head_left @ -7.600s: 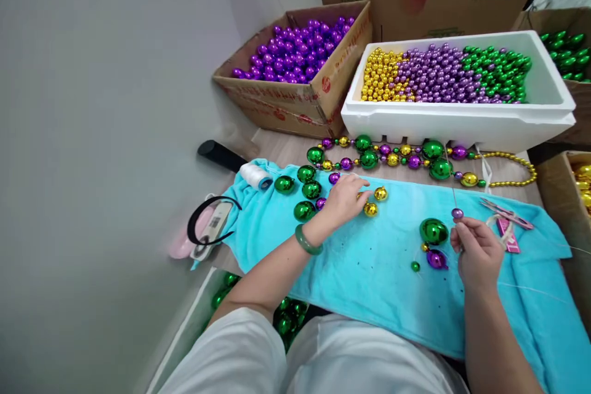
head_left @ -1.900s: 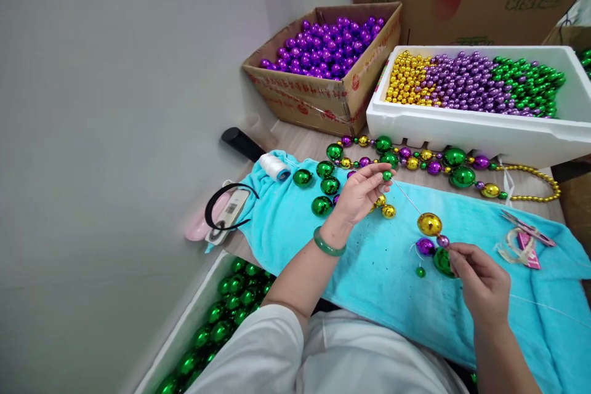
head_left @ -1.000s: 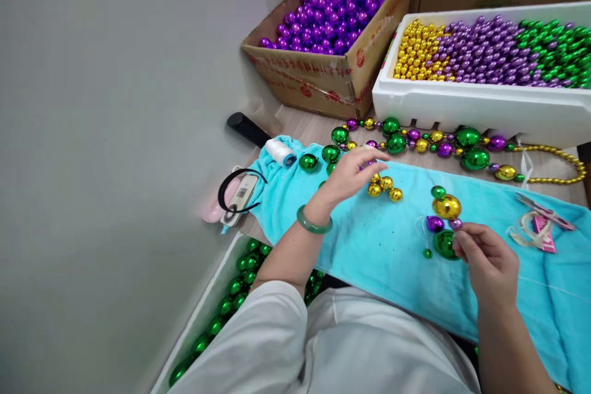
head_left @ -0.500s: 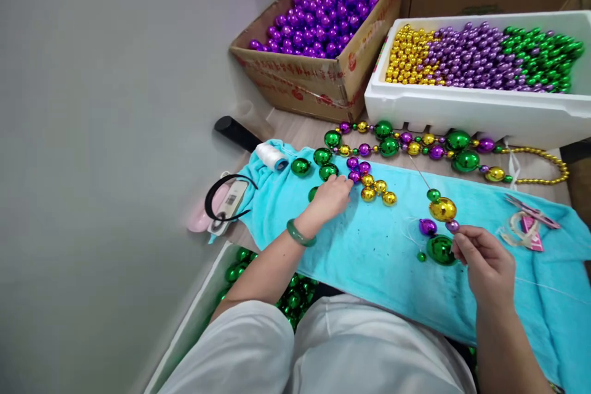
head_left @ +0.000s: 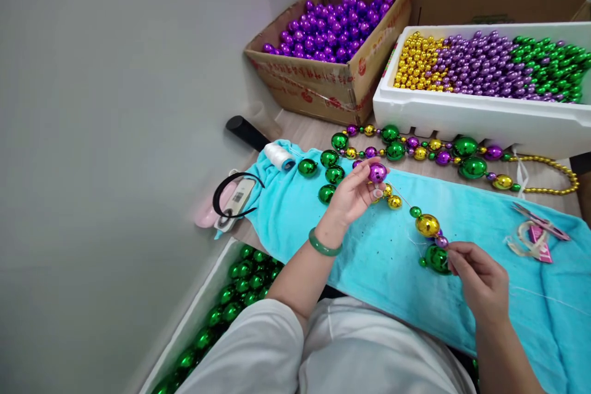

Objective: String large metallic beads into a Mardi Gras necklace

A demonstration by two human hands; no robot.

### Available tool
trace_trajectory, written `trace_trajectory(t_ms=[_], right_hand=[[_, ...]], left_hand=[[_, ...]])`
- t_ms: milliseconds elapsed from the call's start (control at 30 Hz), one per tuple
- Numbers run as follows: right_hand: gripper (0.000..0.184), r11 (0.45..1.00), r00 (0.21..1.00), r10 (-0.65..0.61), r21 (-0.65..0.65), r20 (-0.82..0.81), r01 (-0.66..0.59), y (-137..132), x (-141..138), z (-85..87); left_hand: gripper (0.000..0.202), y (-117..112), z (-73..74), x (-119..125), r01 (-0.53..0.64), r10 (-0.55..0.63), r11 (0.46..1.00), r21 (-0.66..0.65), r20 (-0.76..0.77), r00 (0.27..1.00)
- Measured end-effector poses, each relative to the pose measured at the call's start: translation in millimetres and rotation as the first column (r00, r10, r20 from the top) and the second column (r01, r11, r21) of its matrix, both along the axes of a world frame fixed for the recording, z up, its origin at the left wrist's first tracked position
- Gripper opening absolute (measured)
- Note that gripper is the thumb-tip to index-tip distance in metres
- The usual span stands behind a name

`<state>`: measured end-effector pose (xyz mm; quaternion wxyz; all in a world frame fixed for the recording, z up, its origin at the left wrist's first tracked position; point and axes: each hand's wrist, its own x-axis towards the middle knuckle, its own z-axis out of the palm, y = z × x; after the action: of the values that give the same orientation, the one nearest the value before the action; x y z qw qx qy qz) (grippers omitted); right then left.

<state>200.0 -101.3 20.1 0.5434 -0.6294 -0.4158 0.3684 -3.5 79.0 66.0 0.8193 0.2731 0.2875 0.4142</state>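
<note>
Between the fingers of my left hand (head_left: pixel 353 194) is a shiny purple bead (head_left: pixel 377 173), raised above the towel. My right hand (head_left: pixel 480 277) pinches a string of beads near a small purple bead (head_left: pixel 441 241). On that string sit a large gold bead (head_left: pixel 427 225) and a small green bead (head_left: pixel 415 212); a thin needle-like length runs from it up toward the purple bead. A large green bead (head_left: pixel 436 259) hangs or lies beside my right fingertips. Loose green beads (head_left: pixel 335 174) and gold beads (head_left: pixel 394 202) lie near my left hand, partly hidden by it.
A turquoise towel (head_left: pixel 397 283) covers the work surface. Behind it lies a bead necklace (head_left: pixel 473 167). Scissors (head_left: pixel 545 221) rest at right, a thread spool (head_left: pixel 279 156) at left. A cardboard box (head_left: pixel 314 83), a white foam box (head_left: pixel 462 112) and green beads (head_left: pixel 231 312) surround the towel.
My left hand has picked up a purple bead from the towel and moved it right, toward the string. My right hand has tilted the string's upper end leftward. The view has shifted slightly.
</note>
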Motion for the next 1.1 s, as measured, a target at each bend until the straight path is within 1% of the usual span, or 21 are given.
trace_trajectory(t_ms=[67, 200, 367, 433, 500, 567, 667, 800, 900, 1033, 1100], right_hand=[[0.010, 1.000, 1.000, 0.003, 0.010, 0.009, -0.003, -1, 1, 0.8], [0.010, 0.999, 1.000, 0.017, 0.028, 0.023, -0.018, -2, 0, 2.3], [0.011, 1.000, 0.999, 0.005, 0.019, 0.053, -0.006, -1, 0, -1.0], [0.012, 1.000, 0.998, 0.003, 0.010, 0.067, -0.003, -2, 1, -3.2], [0.012, 1.000, 0.996, 0.006, 0.003, 0.086, -0.007, -3, 1, -5.0], [0.012, 1.000, 0.995, 0.011, 0.003, 0.101, -0.012, -3, 1, -6.0], [0.011, 1.000, 0.995, 0.012, 0.013, 0.103, -0.013, -2, 0, -6.3], [0.012, 1.000, 0.997, 0.012, 0.024, 0.079, -0.014, 0, 3, -6.5], [0.013, 1.000, 0.997, 0.013, 0.013, 0.070, -0.014, 1, 5, -7.4], [0.013, 1.000, 0.997, -0.005, -0.009, 0.073, 0.005, 0, 6, -8.9], [0.013, 1.000, 0.998, 0.012, -0.013, 0.066, -0.011, -1, 7, -8.4]], left_hand=[[0.030, -1, -0.3, 2, -0.004, 0.004, 1.000, -0.004, 0.004, 1.000], [0.029, -5, 0.6, 5, -0.039, 0.040, 0.998, 0.051, -0.034, 0.999], [0.031, -10, 2.2, 7, -0.058, 0.066, 0.994, 0.094, -0.079, 0.995], [0.031, -12, 1.3, 9, -0.108, 0.123, 0.985, 0.138, -0.106, 0.987], [0.033, -16, 0.3, 12, -0.179, 0.209, 0.960, 0.215, -0.127, 0.970], [0.041, -20, 0.0, 16, -0.209, 0.255, 0.936, 0.284, -0.136, 0.957], [0.053, -28, 2.4, 22, -0.164, 0.219, 0.934, 0.317, -0.146, 0.965], [0.052, -33, 8.6, 24, -0.111, 0.152, 0.956, 0.273, -0.133, 0.980], [0.052, -36, 10.1, 24, -0.075, 0.107, 0.967, 0.242, -0.121, 0.987], [0.054, -38, 8.6, 24, -0.134, 0.184, 0.936, 0.325, -0.128, 0.975], [0.056, -38, 9.9, 23, -0.130, 0.177, 0.937, 0.324, -0.121, 0.977]])
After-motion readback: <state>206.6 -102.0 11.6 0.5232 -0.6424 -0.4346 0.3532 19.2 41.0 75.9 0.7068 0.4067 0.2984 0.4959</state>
